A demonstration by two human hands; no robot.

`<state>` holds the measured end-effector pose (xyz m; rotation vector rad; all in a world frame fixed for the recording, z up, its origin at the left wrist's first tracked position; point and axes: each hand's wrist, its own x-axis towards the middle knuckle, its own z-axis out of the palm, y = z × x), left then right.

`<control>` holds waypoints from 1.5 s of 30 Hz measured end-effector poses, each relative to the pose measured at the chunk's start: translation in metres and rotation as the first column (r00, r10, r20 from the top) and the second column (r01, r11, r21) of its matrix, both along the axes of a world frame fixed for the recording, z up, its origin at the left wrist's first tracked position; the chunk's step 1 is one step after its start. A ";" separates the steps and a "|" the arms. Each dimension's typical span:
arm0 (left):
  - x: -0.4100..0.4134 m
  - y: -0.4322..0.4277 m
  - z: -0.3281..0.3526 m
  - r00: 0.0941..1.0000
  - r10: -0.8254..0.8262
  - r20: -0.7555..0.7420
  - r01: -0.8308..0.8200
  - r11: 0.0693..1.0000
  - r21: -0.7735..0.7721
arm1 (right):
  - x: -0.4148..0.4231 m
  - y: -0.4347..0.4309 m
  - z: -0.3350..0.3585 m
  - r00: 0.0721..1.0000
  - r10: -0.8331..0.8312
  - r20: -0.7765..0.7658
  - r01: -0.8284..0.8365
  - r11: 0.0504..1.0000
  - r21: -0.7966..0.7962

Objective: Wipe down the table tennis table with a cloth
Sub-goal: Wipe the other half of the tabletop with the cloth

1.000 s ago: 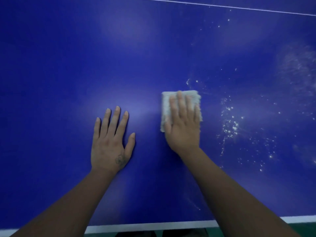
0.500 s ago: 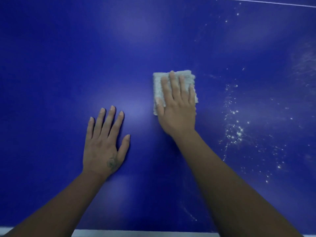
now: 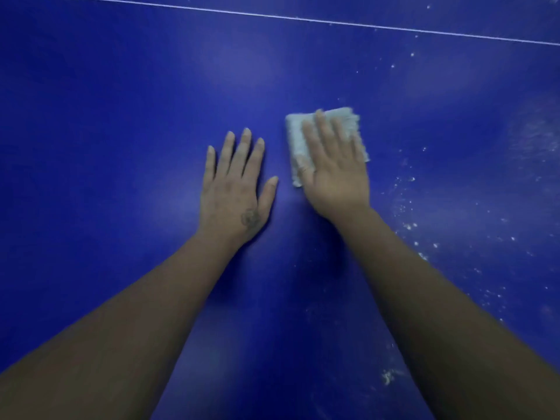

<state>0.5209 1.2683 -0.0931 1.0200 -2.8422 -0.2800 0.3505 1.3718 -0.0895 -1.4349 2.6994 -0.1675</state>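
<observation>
The blue table tennis table [image 3: 121, 147] fills the whole view. A folded pale cloth [image 3: 295, 137] lies on it just right of centre. My right hand [image 3: 336, 171] presses flat on the cloth with straight fingers and covers most of it. My left hand [image 3: 236, 189] rests flat on the bare table beside the cloth, fingers spread, a small gap between its thumb and the cloth. White powdery specks [image 3: 409, 225] dot the surface to the right of my right forearm.
A thin white line [image 3: 303, 19] runs across the table at the far side. A hazy white smear [image 3: 536, 137] marks the far right. A small white crumb patch [image 3: 387, 376] lies close to my right forearm.
My right hand has pushed the cloth farther away across the table. Both arms now reach farther out, and the table's near white edge has dropped out of view.
</observation>
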 end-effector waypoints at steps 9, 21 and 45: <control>-0.001 0.001 -0.014 0.999 0.001 -0.034 -0.004 0.997 -0.076 | -0.017 -0.030 0.003 0.998 0.063 0.002 -0.063 0.995 0.081; -0.002 0.000 -0.014 0.999 0.017 -0.045 -0.020 0.998 -0.061 | -0.065 -0.077 0.009 0.999 -0.025 0.024 0.022 0.994 0.107; 0.000 -0.001 -0.015 0.999 0.011 -0.032 -0.012 0.999 -0.033 | -0.170 -0.064 0.005 0.908 -0.419 0.007 0.418 0.908 0.029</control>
